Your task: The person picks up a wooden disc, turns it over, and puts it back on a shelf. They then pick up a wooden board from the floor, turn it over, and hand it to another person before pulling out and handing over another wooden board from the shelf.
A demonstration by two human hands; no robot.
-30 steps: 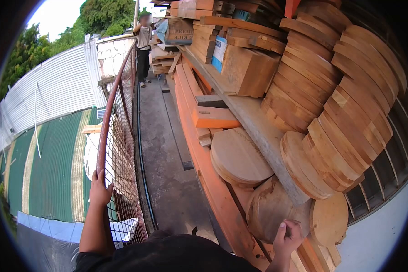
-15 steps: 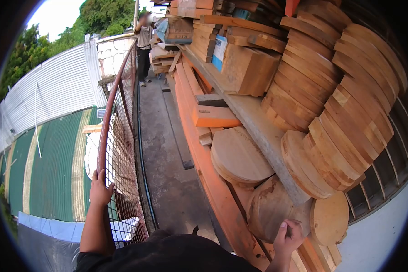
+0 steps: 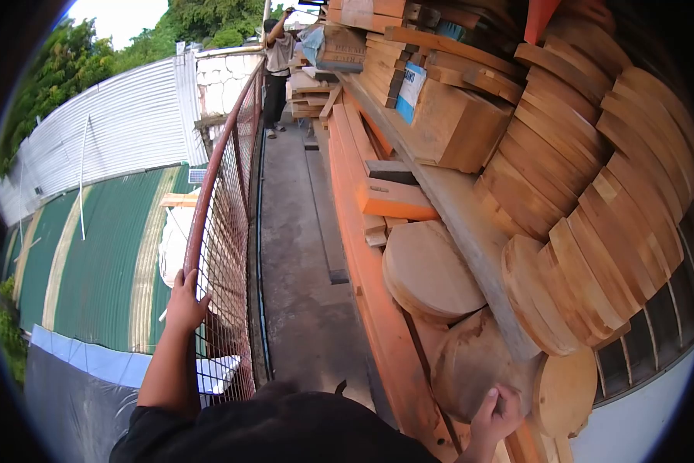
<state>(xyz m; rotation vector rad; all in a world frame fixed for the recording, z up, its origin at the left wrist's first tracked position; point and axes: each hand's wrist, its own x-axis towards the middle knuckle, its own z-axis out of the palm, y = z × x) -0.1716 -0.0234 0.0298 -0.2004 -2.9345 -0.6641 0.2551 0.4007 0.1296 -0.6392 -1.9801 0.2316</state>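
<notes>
My left hand rests over the red-brown top rail of a mesh railing, its fingers wrapped around the rail. Low on the right, my right hand is held in the air with its fingers curled in and the thumb up; nothing shows in it. Behind that hand, overlapping it in view, lies a dark-stained round wooden slab. A paler round slab stands to its right, and another round slab lies farther along the ledge.
A narrow concrete walkway runs ahead between the railing and stacked lumber. On the right, a shelf plank carries tall stacks of round wooden slabs and a wooden block. A person stands at the far end. Below left is a green corrugated roof.
My view has turned left and the scene has shifted right. The far person's arm is now raised toward the stack. My left hand stays on the rail, and my right hand remains curled.
</notes>
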